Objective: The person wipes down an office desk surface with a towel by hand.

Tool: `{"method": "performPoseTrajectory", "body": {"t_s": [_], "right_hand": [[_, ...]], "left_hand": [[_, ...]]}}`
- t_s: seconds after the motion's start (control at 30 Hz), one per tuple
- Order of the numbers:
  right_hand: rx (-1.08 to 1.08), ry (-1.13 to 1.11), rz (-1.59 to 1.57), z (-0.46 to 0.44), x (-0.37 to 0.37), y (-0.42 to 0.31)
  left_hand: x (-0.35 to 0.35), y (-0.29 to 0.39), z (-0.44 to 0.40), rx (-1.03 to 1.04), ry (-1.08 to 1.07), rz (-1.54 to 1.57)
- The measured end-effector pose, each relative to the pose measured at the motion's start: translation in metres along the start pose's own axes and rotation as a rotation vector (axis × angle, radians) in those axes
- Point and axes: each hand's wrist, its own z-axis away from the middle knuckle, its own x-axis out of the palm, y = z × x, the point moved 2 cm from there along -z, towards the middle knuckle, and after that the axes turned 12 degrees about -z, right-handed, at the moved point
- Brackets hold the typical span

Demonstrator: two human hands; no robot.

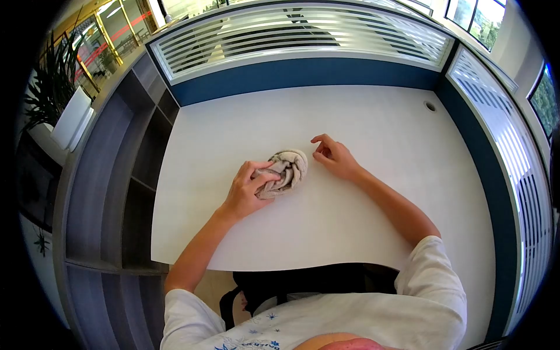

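Note:
A crumpled, greyish-beige cloth lies bunched on the white desk, near its middle. My left hand grips the cloth from its left side, with fingers and thumb pressed into the folds. To the right of the cloth, and apart from it, my right hand is over the desk with its fingers loosely bent and somewhat apart. No object shows in my right hand.
Blue-based partitions with striped glass border the desk's back and right side. A round cable hole is at the back right. Dark shelving stands left, with a plant in a white planter. A black chair is at the front edge.

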Motion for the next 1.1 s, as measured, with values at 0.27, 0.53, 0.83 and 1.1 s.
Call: {"method": "performPoseTrajectory", "body": {"t_s": [0.27, 0.53, 0.83, 1.1], "right_hand": [[0.041, -0.024, -0.029, 0.000, 0.000, -0.005], [0.036, -0.026, -0.042, 0.005, -0.002, -0.010], [0.042, -0.020, -0.051, -0.004, -0.001, -0.003], [-0.021, -0.015, -0.057, 0.001, -0.003, 0.003]], "left_hand": [[-0.001, -0.010, 0.000, -0.191, -0.064, 0.041], [-0.008, -0.056, 0.006, -0.192, 0.092, -0.472], [-0.006, -0.035, 0.004, -0.324, -0.002, -0.003], [0.006, 0.013, -0.005, 0.001, -0.111, 0.150]]}}
